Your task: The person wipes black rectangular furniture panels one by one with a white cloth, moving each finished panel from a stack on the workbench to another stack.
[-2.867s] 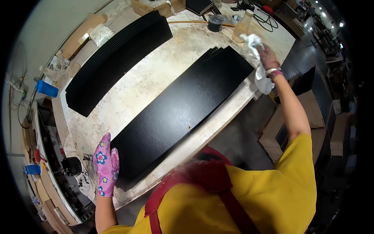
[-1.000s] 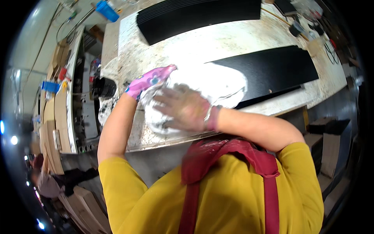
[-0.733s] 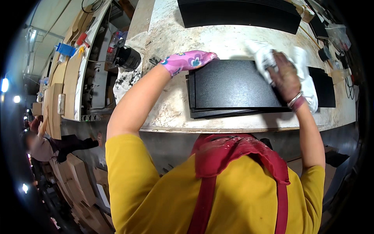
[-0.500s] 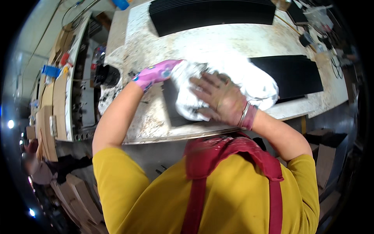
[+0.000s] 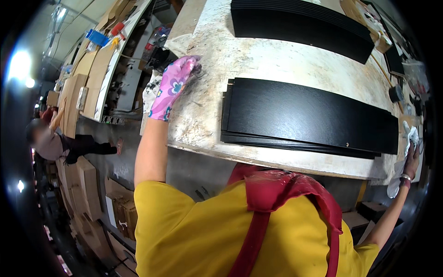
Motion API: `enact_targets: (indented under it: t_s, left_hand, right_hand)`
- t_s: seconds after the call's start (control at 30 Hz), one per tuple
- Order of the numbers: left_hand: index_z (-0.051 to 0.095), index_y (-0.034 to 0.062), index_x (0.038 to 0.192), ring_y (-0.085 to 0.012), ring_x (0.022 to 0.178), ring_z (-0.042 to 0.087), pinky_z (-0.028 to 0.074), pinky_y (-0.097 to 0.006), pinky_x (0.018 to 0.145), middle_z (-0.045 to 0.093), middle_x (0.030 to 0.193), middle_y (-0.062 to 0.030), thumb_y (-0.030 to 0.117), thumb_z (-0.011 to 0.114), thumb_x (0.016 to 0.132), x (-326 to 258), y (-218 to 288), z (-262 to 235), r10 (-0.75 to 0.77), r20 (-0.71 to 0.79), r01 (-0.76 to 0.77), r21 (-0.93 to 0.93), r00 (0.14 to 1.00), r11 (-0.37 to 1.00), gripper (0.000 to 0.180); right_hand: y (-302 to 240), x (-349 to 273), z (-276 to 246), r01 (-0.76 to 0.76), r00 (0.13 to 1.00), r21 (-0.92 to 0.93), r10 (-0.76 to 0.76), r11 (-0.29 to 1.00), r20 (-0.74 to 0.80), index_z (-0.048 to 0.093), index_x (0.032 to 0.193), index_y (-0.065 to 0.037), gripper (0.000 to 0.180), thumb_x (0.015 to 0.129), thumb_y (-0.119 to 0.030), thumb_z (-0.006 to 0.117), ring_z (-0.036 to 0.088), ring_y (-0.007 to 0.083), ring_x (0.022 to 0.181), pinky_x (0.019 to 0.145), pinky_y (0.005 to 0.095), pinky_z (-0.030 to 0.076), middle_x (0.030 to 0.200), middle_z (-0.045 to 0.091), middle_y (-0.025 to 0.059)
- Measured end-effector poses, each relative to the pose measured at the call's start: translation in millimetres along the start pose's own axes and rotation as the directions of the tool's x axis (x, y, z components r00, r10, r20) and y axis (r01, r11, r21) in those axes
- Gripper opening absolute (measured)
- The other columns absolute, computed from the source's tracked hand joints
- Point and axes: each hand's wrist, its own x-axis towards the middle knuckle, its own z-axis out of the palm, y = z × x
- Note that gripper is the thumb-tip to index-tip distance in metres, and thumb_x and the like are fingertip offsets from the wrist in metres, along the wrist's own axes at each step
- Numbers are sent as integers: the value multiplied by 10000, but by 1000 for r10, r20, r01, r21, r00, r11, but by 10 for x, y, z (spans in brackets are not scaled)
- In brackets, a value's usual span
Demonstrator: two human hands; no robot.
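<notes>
My left hand (image 5: 176, 85), in a pink flowered glove, is above the left part of the worktable beside a black-stained pot (image 5: 161, 58). Its fingers are curled together; a dark smudge shows at the tips, and what they hold, if anything, is unclear. At the far right my right hand (image 5: 411, 161), in a stained thin glove, grips a white cloth (image 5: 393, 188), which shows above and below the hand. Between my hands lies a slightly fanned stack of long black boards (image 5: 309, 113), the top one smooth with a small pale spot near its lower right edge.
Another stack of black boards (image 5: 300, 30) stands at the table's far side. The stained white worktable (image 5: 194, 124) has its near edge against my apron. A dark cup (image 5: 395, 93) and a thin stick lie at right. Left are a shelf, cardboard and another person (image 5: 50, 143).
Both hands have left the black boards. My right hand has carried the white cloth to the far right; my left has moved toward the black pot. The view has shifted.
</notes>
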Motion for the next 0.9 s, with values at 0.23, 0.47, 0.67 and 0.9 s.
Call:
enact_targets:
  t_s: [0.23,0.47,0.67,0.9]
  left_hand:
    - [569,199,1298,-271,1099,596,480,-341,926,588,1283,-103,111,567,885,20,-456,142,80,-106,-12,528,991,849,422]
    - [584,143,1252,-308,1243,503,418,-350,1011,548,1333,-106,2,539,800,573,-695,168,137,412,-423,760,901,493,475]
    - [533,116,1327,-277,1059,603,491,-364,886,625,1157,-139,260,596,903,417,-387,126,217,257,-330,581,942,744,452]
    - [454,85,1377,-268,977,634,502,-388,822,650,1098,-137,421,647,861,-298,841,379,-143,331,88,174,933,981,645]
  right_hand:
    - [-1885,-642,1504,561,828,-291,-531,775,182,503,1312,-13,432,918,-167,594,504,333,1206,1021,373,392,1333,511,181]
    - [-1877,-647,1559,505,862,-306,-492,807,122,498,1307,-16,418,921,-161,571,480,346,1228,1035,400,377,1340,499,179]
    - [-1904,-661,1602,457,886,-322,-456,829,84,505,1302,-18,413,924,-171,571,490,353,1215,1028,395,388,1339,500,187]
    - [-1876,-690,1610,438,892,-338,-448,833,52,503,1306,-14,420,926,-181,567,487,346,1220,1037,391,380,1338,501,181]
